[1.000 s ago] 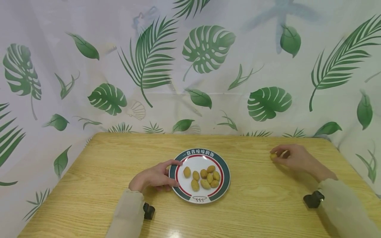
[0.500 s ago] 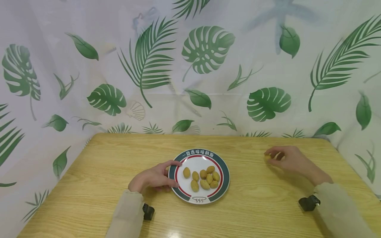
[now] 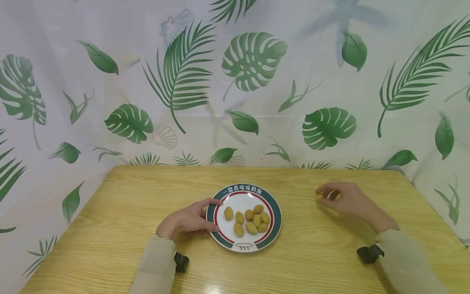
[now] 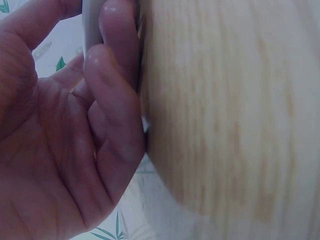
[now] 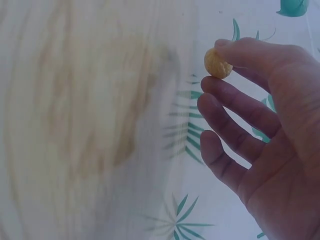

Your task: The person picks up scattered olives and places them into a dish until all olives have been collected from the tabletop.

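Observation:
A round white plate [image 3: 277,216] with a dark green rim band and a red ring stands on the table. Several small yellow-brown oval fruits [image 3: 251,228] lie on it, mostly bunched toward its right half. My left hand [image 3: 185,220] grips the plate's left edge, thumb and index finger over the rim; in the left wrist view the other fingers curl by the white plate edge [image 4: 91,25]. To the right of the plate, my right hand [image 3: 346,200] pinches one small yellow fruit [image 5: 218,63], wrinkled and roundish, between thumb and index fingertip. Its other fingers are loosely bent.
The wooden table [image 3: 312,261] reaches back to a white curtain [image 3: 279,134] printed with green leaves, which also runs along the left and right sides. A black wrist camera [image 3: 370,254] sits below each sleeve cuff.
My right hand has moved left toward the plate with the fruit held between its fingertips. The left hand and plate keep their places, apart from a slight shift of the whole view.

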